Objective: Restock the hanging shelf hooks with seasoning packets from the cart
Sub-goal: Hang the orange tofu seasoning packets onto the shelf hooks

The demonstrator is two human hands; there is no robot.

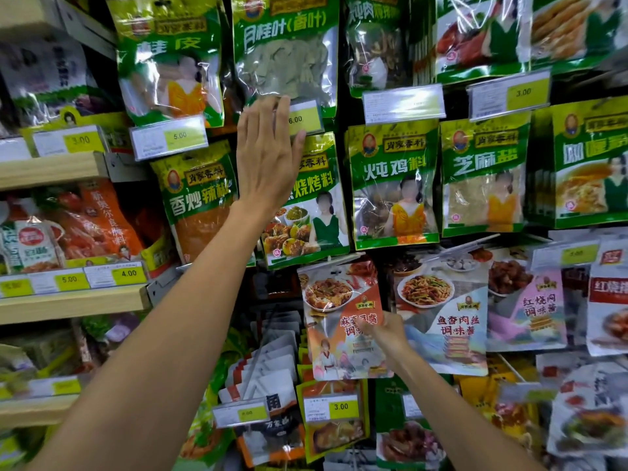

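My left hand (pixel 266 154) is raised flat against the display, fingers straight, covering the left part of the 6.00 price tag (pixel 300 119) under the bay-leaf packet (pixel 285 52). My right hand (pixel 385 334) pinches an orange-and-white mapo tofu seasoning packet (pixel 334 314) by its right edge, holding it up in front of the lower row of hooks. The packet's top sits just below the green barbecue seasoning packet (pixel 306 212). Whether the packet hangs on a hook cannot be told.
Green seasoning packets fill the upper hooks, among them the chicken stew mix (pixel 394 185) and sesame salt (pixel 484 178). A fish-flavoured pork sauce packet (pixel 448 311) hangs right of the held packet. Wooden shelves (pixel 68 300) with price tags run along the left.
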